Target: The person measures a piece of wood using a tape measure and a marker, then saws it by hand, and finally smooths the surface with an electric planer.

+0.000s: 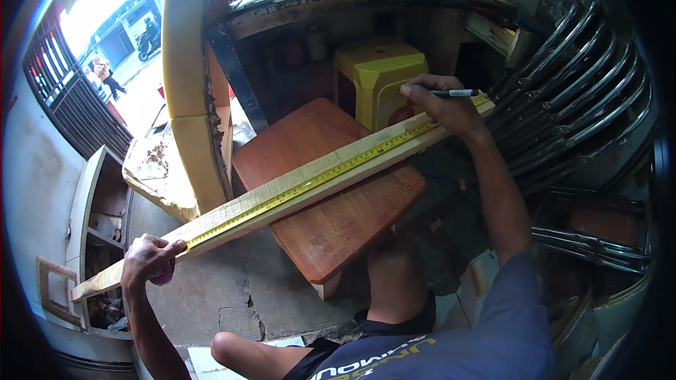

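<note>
A long pale wooden board lies diagonally across a reddish-brown wooden tabletop, with a yellow measuring tape stretched along it. My left hand is closed on the tape near the board's left part; a pinkish, rounded piece shows under its fingers. My right hand holds a marker pen over the board's far right part, beside the tape. A small red item behind the board, below the right fingers, is too hidden to identify.
A yellow plastic stool stands under a workbench. Stacked metal-framed chairs crowd the right. A yellow foam-like slab stands left, near a low shelf. Beyond the bright doorway are a person and a rider.
</note>
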The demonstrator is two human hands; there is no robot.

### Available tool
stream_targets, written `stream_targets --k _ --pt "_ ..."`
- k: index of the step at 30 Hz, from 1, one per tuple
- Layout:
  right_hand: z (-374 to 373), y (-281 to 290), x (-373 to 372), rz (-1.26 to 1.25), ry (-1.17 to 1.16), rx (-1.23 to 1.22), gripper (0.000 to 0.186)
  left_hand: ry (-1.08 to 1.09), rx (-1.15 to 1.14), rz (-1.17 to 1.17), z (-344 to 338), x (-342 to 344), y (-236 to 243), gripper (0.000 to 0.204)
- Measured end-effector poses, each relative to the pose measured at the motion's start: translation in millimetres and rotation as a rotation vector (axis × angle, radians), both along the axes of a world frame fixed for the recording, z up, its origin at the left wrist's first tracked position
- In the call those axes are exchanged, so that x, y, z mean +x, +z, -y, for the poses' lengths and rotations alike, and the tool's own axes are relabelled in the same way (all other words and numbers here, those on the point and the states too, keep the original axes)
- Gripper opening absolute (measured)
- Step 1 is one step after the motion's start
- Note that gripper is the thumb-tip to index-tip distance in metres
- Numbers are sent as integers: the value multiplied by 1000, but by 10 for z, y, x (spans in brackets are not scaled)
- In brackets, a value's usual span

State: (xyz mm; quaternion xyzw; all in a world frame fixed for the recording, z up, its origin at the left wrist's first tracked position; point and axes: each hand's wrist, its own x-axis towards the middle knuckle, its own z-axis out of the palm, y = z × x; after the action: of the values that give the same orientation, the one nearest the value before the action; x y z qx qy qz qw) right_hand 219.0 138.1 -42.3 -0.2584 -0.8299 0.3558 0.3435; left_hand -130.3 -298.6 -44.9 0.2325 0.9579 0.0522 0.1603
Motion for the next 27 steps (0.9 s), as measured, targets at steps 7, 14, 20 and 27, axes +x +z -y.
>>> stream_targets --k 7,14,20,27 --pt "-139 -150 158 0 -16 -116 32 -15 -42 23 14 46 59 53" --pt "-181 -237 197 -58 -26 -241 31 -17 8 70 81 -19 21 46" --pt "-128 -203 135 -49 -31 -227 30 -9 -19 0 -106 33 110 50" --pt "191 -161 -202 -109 108 -241 26 -17 23 55 -107 -88 46 56"
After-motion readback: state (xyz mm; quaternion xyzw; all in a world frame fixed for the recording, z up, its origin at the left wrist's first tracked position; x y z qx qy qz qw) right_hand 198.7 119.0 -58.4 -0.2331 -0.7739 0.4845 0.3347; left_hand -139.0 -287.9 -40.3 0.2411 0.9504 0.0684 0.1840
